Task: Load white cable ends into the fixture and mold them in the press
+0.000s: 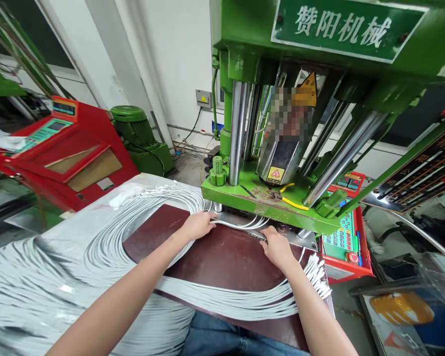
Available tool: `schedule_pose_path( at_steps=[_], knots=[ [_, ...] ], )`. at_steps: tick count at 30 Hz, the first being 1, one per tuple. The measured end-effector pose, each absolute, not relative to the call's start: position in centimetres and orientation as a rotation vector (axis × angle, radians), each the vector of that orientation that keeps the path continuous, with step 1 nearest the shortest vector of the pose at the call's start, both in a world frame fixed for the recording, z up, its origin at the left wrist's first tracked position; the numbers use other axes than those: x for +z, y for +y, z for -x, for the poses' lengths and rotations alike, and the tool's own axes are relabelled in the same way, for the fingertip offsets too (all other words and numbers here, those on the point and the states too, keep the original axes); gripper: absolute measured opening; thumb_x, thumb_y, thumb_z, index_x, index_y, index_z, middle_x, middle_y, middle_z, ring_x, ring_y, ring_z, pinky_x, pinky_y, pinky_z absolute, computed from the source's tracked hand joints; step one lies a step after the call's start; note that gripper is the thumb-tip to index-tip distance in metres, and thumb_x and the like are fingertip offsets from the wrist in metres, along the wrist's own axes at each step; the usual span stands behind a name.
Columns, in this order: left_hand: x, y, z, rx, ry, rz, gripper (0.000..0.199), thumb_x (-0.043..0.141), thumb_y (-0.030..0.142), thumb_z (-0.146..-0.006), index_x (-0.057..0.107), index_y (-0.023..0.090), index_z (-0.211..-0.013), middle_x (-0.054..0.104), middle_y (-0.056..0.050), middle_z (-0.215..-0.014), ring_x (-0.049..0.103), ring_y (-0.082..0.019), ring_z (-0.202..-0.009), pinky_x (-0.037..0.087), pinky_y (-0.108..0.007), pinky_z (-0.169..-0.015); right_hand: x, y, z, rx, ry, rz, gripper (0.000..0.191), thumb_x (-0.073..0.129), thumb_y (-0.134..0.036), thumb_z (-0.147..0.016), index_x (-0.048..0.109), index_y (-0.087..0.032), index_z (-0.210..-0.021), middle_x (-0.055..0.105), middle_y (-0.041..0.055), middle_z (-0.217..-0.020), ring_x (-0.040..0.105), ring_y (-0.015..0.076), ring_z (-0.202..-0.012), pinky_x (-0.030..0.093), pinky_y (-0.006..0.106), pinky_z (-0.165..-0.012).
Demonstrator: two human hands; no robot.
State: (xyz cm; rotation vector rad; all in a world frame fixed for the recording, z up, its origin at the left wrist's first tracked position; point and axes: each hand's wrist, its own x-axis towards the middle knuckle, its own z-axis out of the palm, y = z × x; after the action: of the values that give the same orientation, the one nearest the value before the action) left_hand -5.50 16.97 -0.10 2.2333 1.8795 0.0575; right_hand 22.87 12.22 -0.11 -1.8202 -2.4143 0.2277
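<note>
**Feeding white cable ends into the green press**

Holding position: our left hand lies on the white cables where they run in under the press, fingers closed lightly over the strands. Our right hand is curled narrow around what looks like a metal bar or fixture edge at the mould plate, with cable ends fanning in just above it.

Cable location: the bundle loops across the dark brown board on the bench. One big coil sits to the left, and a flat band sweeps back under our right wrist to the moulded plug ends at the board's right edge.

Handling, our read:
- Light per strand, soft and floppy; no stiffness to push with, so we guide close to the tip.
- Smooth jacket, probably a bit slippery; pinch it, don't palm it.
- Many strands side by side tangle easily, so take hold near the ends, not mid-loop.
- Plug ends are the rigid bit and the best grip point.

Hard to make out:
- The mould cavity and the cable tips inside it are hidden under the green platen.
- We can't tell exactly what the right fingers close on.
- The centre of the press is blurred out.
- Yellow-handled pliers lie on the platen, jaws partly obscured.
- The left part of the coil is smeared by the lens.
- The red control panel is half hidden behind the press.
</note>
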Motion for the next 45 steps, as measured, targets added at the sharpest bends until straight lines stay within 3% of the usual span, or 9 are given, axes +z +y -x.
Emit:
schedule_pose_path(
  at_steps=[3,11,16,25,29,32,36,40,45],
  knots=[
    [-0.3,16.1,4.6,0.066,1.739,-2.296,0.03,0.051,0.034,-0.084,0.063,0.03,-0.111,0.071,-0.002,-0.089,0.064,-0.02,-0.089,0.045,-0.026,-0.076,-0.3,12.3,-23.1,0.251,-2.506,1.808,0.022,0.053,-0.018,-0.084,0.06,-0.018,-0.105,0.058,0.0072,-0.107,0.061,0.0208,-0.092,0.041,0.028,-0.071],
    [-0.6,16.5,5.5,0.207,1.987,-2.218,0.026,0.043,0.023,-0.086,0.063,0.013,-0.099,0.068,-0.017,-0.091,0.063,-0.029,-0.089,0.045,-0.036,-0.074,1.5,10.9,-25.7,0.336,-2.617,1.817,0.022,0.056,-0.008,-0.075,0.062,-0.017,-0.095,0.061,0.0078,-0.099,0.061,0.023,-0.092,0.039,0.029,-0.073],
    [-0.3,15.3,4.0,0.215,1.688,-2.292,0.023,0.053,0.025,-0.081,0.065,0.019,-0.101,0.07,-0.007,-0.08,0.065,-0.023,-0.08,0.045,-0.029,-0.07,1.3,11.0,-24.3,0.332,-2.644,1.696,0.02,0.054,-0.011,-0.079,0.061,-0.02,-0.096,0.06,0.0057,-0.101,0.061,0.02,-0.088,0.038,0.028,-0.071],
    [1.2,11.5,2.9,0.31,1.534,-2.199,0.034,0.04,0.033,-0.091,0.053,0.014,-0.115,0.068,-0.005,-0.082,0.061,-0.018,-0.075,0.042,-0.026,-0.068,0.9,10.6,-22.8,0.37,-2.553,1.566,0.024,0.055,-0.022,-0.085,0.058,-0.02,-0.108,0.06,0.0059,-0.108,0.059,0.0205,-0.096,0.041,0.029,-0.079],
    [2.9,7.9,4.8,0.147,1.374,-2.173,0.031,0.062,0.046,-0.076,0.061,0.02,-0.092,0.065,0.0,-0.079,0.058,-0.016,-0.072,0.04,-0.024,-0.062,1.3,10.5,-22.8,0.364,-2.479,1.538,0.019,0.053,-0.027,-0.087,0.06,-0.02,-0.103,0.063,0.0051,-0.101,0.061,0.0192,-0.089,0.042,0.029,-0.073],
    [3.5,5.0,5.7,-0.042,1.251,-2.263,0.039,0.073,0.042,-0.065,0.062,0.019,-0.093,0.062,-0.003,-0.09,0.057,-0.02,-0.085,0.041,-0.027,-0.07,1.5,10.1,-22.2,0.395,-2.482,1.469,0.019,0.052,-0.03,-0.088,0.061,-0.021,-0.102,0.065,0.0044,-0.098,0.061,0.0185,-0.084,0.041,0.029,-0.07],
    [3.1,3.1,6.3,-0.022,1.222,-2.382,0.007,0.063,0.026,-0.078,0.065,0.019,-0.079,0.06,-0.005,-0.088,0.054,-0.021,-0.091,0.039,-0.03,-0.08,1.7,9.3,-21.1,0.484,-2.521,1.413,0.018,0.052,-0.031,-0.088,0.062,-0.021,-0.1,0.065,0.0038,-0.097,0.061,0.0176,-0.081,0.04,0.028,-0.07],
    [2.6,3.0,6.6,0.085,1.152,-2.395,0.021,0.05,0.023,-0.087,0.066,0.02,-0.074,0.059,-0.004,-0.081,0.053,-0.019,-0.087,0.039,-0.03,-0.08,2.0,8.6,-20.2,0.616,-2.532,1.352,0.018,0.052,-0.032,-0.088,0.063,-0.022,-0.098,0.065,0.0029,-0.094,0.06,0.0165,-0.078,0.039,0.028,-0.07],
    [2.6,2.9,7.1,0.079,1.204,-2.318,0.009,0.058,0.025,-0.082,0.062,0.019,-0.087,0.057,-0.003,-0.093,0.053,-0.019,-0.092,0.04,-0.029,-0.078,2.6,7.4,-19.5,0.763,-2.579,1.246,0.02,0.049,-0.034,-0.09,0.064,-0.023,-0.097,0.066,0.0019,-0.089,0.059,0.0168,-0.08,0.039,0.028,-0.07]
  ],
)
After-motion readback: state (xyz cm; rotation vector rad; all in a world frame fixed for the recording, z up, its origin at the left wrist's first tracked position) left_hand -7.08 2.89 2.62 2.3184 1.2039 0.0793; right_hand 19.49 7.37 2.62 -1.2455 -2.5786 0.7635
